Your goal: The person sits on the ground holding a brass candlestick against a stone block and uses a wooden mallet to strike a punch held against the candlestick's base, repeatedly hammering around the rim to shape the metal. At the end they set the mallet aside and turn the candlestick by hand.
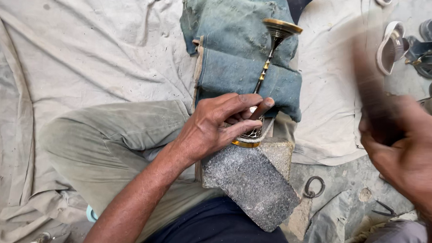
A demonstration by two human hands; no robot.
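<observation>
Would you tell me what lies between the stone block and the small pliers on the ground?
In the head view, a metal ring lies on the bare ground between the stone block and the pliers.

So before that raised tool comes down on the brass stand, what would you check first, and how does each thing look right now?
1. Left hand pinning the brass stand against the stone block: ok, fingers wrap the lower end.
2. Stand supported along its length: ok, it lies over the folded blue cloth.
3. Fingers out of the strike spot: cannot tell, they sit right at the worked end.
4. Right hand with a firm hold on the tool: cannot tell, both are blurred.
5. Block steady: ok, it rests against the person's leg.
6. Loose metal ring out of the way: ok, beside the block.
</observation>
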